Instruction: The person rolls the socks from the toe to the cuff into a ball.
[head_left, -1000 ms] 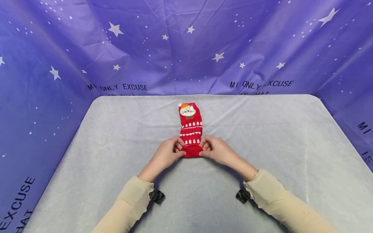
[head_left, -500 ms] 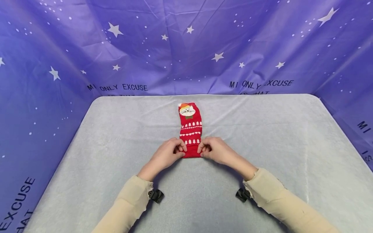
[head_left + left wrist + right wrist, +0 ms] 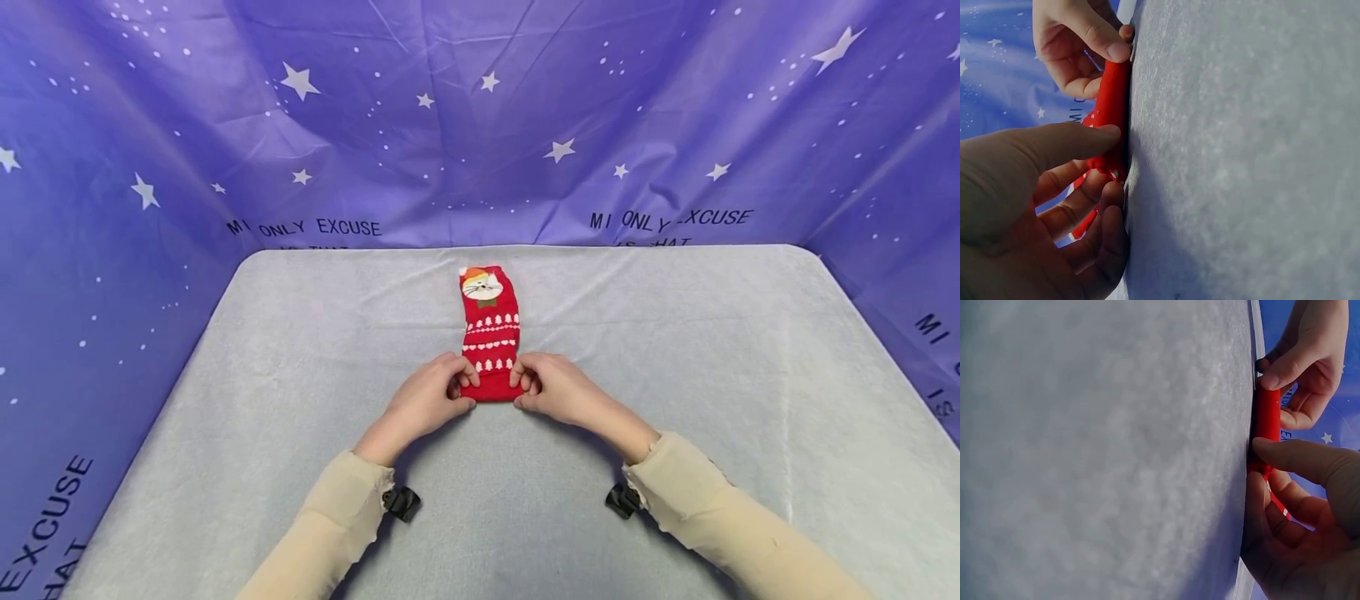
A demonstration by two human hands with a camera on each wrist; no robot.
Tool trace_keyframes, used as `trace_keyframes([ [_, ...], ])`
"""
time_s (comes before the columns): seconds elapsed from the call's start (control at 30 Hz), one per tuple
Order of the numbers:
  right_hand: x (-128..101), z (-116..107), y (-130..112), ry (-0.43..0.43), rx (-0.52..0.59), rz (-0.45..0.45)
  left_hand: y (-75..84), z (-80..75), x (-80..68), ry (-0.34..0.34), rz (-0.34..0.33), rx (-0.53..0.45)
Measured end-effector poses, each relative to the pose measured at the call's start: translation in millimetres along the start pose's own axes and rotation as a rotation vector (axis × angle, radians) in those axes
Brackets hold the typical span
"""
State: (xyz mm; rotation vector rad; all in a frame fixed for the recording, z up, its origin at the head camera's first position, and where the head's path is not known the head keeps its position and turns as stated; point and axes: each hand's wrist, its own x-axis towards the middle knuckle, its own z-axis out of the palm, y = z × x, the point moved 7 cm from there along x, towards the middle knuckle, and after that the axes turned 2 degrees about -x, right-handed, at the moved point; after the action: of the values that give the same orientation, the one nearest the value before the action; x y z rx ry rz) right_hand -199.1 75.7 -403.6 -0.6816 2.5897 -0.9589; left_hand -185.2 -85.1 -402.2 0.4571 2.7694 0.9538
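Note:
A red knitted sock lies lengthwise on the grey table, with a white cat face under an orange hat at its far end and white tree and heart bands along it. Its near end is a plain red folded or rolled edge, seen as a thick red band in the left wrist view. My left hand pinches the left corner of this edge between thumb and fingers. At the right corner, my right hand pinches it in the same way. The underside of the fold is hidden.
The table wears a grey plush cover with rounded far corners. Purple star-printed curtains with black lettering hang behind it and at both sides. A small black device sits at the left sleeve cuff, another black device at the right.
Both hands have shifted slightly on the sock's near end, which has moved a little away from me and looks slightly shorter. The cat-face end stays in place.

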Motion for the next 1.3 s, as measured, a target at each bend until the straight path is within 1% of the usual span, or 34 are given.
trace_keyframes([
  [0.2,0,-1,5,0.014,0.060,0.009,-7.6,-3.3,0.2,0.034,-0.010,-0.065],
  [0.37,1,-2,9,0.021,0.108,0.014,-13.0,-6.5,1.1,0.069,-0.041,-0.120],
  [0.5,4,-1,15,0.008,0.196,0.075,-17.8,-8.9,1.9,0.092,-0.107,-0.148],
  [0.6,6,0,18,-0.001,0.253,0.127,-21.2,-9.5,3.2,0.096,-0.156,-0.157],
  [0.67,6,-1,19,0.003,0.269,0.150,-22.8,-9.6,4.4,0.096,-0.180,-0.168],
  [0.77,8,-2,20,0.016,0.283,0.185,-22.8,-10.4,6.1,0.108,-0.197,-0.170],
  [0.9,10,-4,20,0.040,0.265,0.211,-22.5,-12.0,8.3,0.131,-0.229,-0.167],
  [1.0,11,-4,19,0.058,0.243,0.212,-22.8,-11.9,10.1,0.142,-0.229,-0.157],
  [1.2,12,-5,16,0.086,0.190,0.176,-17.9,-12.1,10.7,0.149,-0.158,-0.120],
  [1.3,12,-5,16,0.087,0.188,0.168,-17.8,-11.6,9.6,0.151,-0.150,-0.109],
])
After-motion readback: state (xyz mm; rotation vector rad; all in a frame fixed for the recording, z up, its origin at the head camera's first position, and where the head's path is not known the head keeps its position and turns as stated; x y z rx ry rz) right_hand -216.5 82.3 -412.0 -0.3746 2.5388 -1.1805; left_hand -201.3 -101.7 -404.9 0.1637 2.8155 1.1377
